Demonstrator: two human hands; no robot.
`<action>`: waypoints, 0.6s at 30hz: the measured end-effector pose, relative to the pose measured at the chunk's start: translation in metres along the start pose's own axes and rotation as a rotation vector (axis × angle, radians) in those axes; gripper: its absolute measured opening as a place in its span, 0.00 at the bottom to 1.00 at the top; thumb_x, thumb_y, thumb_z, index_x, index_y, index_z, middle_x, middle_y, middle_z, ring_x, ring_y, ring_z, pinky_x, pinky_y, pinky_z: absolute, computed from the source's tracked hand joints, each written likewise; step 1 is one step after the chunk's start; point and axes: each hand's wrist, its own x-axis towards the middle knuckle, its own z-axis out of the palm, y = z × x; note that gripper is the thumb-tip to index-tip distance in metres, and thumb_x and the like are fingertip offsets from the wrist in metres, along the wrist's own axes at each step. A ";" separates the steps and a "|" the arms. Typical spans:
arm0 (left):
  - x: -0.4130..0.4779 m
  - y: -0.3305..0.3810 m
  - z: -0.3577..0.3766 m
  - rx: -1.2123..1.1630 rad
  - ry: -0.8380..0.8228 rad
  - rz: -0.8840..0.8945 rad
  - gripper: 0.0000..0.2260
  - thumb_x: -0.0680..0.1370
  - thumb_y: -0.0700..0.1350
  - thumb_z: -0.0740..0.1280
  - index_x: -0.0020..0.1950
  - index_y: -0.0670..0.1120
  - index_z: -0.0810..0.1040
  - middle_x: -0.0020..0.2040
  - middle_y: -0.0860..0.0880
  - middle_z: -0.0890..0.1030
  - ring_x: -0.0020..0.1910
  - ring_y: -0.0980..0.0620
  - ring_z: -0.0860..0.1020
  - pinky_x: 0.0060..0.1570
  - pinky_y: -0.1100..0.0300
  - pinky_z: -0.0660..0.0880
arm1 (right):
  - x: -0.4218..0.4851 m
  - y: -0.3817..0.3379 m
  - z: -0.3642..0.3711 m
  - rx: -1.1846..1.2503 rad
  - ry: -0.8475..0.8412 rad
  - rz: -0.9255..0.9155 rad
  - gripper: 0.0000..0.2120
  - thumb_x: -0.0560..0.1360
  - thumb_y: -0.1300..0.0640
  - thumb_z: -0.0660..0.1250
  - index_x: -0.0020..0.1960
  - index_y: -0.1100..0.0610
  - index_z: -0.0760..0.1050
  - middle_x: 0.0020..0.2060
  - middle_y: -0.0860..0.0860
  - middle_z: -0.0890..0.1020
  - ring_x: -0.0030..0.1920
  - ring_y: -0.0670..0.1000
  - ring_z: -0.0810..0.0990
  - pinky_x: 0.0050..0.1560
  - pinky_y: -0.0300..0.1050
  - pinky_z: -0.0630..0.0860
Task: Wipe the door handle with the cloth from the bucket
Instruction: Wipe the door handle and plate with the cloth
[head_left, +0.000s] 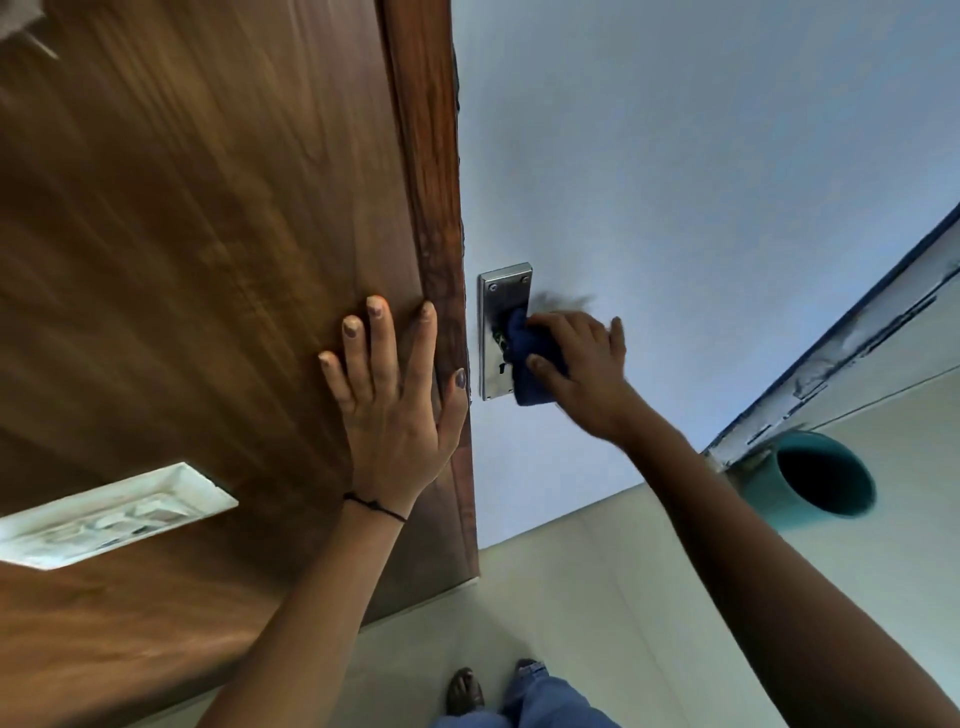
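Observation:
A steel handle plate (500, 296) is fixed to the pale blue door (675, 182), close to its left edge. My right hand (582, 364) presses a dark blue cloth (524, 358) against the plate, and the handle lever itself is hidden under the cloth and hand. My left hand (389, 395) lies flat with fingers spread on the brown wooden panel (208, 234) beside the door frame. A teal bucket (810, 480) stands on the floor to the right, its inside dark.
A white switch plate (109, 514) is set in the wooden panel at the lower left. Pale floor tiles (597, 597) stretch below, with my feet (467, 691) near the bottom edge. A worn door edge or threshold (857, 338) runs diagonally at the right.

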 end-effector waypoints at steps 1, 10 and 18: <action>0.000 0.000 0.000 0.003 0.008 0.000 0.31 0.80 0.56 0.55 0.78 0.52 0.45 0.78 0.52 0.34 0.77 0.51 0.36 0.74 0.51 0.34 | -0.003 -0.008 0.005 -0.062 0.007 -0.065 0.23 0.74 0.47 0.57 0.68 0.50 0.67 0.65 0.51 0.72 0.69 0.56 0.65 0.74 0.63 0.43; 0.001 0.000 0.002 0.010 0.022 0.003 0.31 0.79 0.55 0.57 0.78 0.52 0.46 0.78 0.52 0.34 0.77 0.52 0.36 0.74 0.52 0.33 | 0.000 0.018 -0.007 -0.240 0.020 -0.179 0.20 0.78 0.49 0.59 0.70 0.48 0.65 0.64 0.48 0.74 0.68 0.52 0.68 0.73 0.63 0.39; -0.002 0.000 0.002 0.035 0.000 0.001 0.33 0.78 0.54 0.59 0.78 0.51 0.45 0.77 0.52 0.33 0.76 0.52 0.34 0.74 0.51 0.33 | 0.006 0.075 -0.030 0.085 -0.069 0.043 0.18 0.76 0.58 0.63 0.65 0.50 0.68 0.55 0.46 0.73 0.63 0.52 0.69 0.75 0.60 0.42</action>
